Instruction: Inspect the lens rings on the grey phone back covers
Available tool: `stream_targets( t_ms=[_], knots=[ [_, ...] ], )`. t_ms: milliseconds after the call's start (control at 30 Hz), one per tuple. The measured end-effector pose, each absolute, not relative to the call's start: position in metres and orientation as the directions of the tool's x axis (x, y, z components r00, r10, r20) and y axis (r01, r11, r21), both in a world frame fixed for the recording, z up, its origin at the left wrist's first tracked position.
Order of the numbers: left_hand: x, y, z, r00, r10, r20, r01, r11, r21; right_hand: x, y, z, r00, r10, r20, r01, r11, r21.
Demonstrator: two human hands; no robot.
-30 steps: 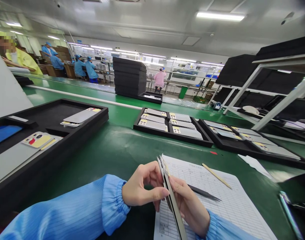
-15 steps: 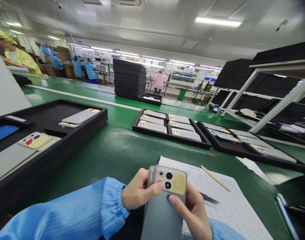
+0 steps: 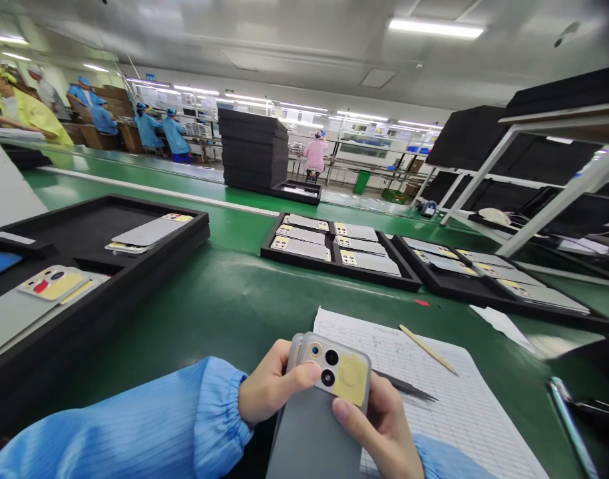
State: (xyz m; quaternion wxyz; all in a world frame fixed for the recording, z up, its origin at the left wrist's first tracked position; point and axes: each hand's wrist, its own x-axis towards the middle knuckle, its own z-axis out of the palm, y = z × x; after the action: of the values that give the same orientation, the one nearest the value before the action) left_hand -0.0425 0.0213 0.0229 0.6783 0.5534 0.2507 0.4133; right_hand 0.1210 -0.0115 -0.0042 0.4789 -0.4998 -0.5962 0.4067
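Note:
I hold a grey phone back cover flat in front of me, camera block up, with a yellow protective film over part of the lenses. My left hand grips its left edge, thumb lying on the camera block. My right hand grips the right edge, thumb on the cover, and also holds black tweezers that point right over a printed form sheet. A thin wooden stick lies on that sheet.
A black foam tray of similar covers sits ahead, another tray to its right, a larger tray at my left. A stack of black trays stands beyond. Workers in blue and pink coats sit far back. White shelving is at right.
The cover was edge-on a second ago; it has been turned flat, camera side up, and now sits slightly lower and nearer. Both hands stay on it.

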Motion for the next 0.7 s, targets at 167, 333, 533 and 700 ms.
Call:
stream_targets(
  t_ms=[167,333,533,700],
  knots=[
    [-0.043,0.023,0.024,0.515,0.857,0.031,-0.218,0.096,0.971,0.118,-0.014,0.005,-0.223,0.973,-0.050,0.136,-0.020,-0.991],
    [-0.042,0.025,0.025,0.375,0.924,-0.073,-0.113,0.123,0.986,0.115,-0.015,0.008,-0.325,0.941,-0.094,0.084,-0.070,-0.994],
    [-0.043,0.027,0.033,0.466,0.884,-0.039,-0.088,0.090,0.992,0.115,-0.011,0.012,-0.407,0.900,-0.158,0.014,-0.167,-0.986],
    [-0.047,0.027,0.033,0.593,0.805,0.020,-0.122,0.065,0.990,0.117,-0.009,0.017,-0.441,0.885,-0.148,-0.041,-0.185,-0.982]
  ],
)
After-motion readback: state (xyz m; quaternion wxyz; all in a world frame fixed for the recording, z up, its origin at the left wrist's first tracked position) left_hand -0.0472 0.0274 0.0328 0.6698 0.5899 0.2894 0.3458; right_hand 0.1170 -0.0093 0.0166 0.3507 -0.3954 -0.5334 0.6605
